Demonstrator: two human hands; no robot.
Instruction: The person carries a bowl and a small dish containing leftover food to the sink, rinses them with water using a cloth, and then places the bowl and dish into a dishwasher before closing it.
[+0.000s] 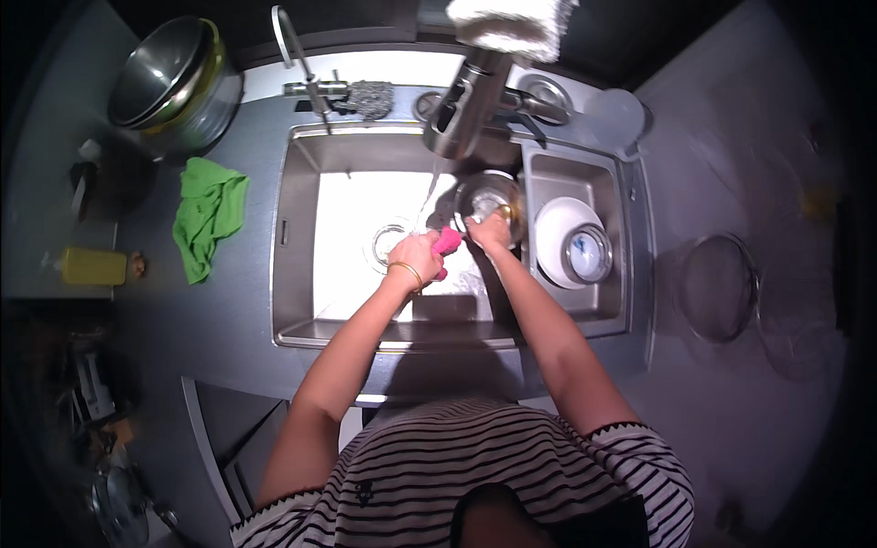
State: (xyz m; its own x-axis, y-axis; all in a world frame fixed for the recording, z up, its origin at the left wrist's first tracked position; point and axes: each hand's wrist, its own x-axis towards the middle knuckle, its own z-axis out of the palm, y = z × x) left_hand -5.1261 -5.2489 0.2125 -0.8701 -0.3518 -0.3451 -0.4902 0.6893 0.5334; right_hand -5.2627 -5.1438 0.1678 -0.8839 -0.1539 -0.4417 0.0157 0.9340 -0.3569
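My left hand [415,259], with a gold bangle at the wrist, is closed on a pink cloth [448,241] over the stainless steel sink [294,274]. A thin stream of water falls beside it from the faucet [455,123]. My right hand [490,233] reaches to a round metal bowl [473,185] at the basin's right side; something yellowish shows by its fingers, and whether the hand grips the bowl's rim is hard to tell. Below my left hand is the round drain [375,248], partly hidden.
The tray [582,168] on the right holds a white plate [558,212] and a glass bowl [597,270]. On the left counter lie a green cloth [209,212], a yellow container [94,266] and stacked bowls [164,75]. Behind the sink stand a slim tap [291,41] and a steel scrubber [371,99].
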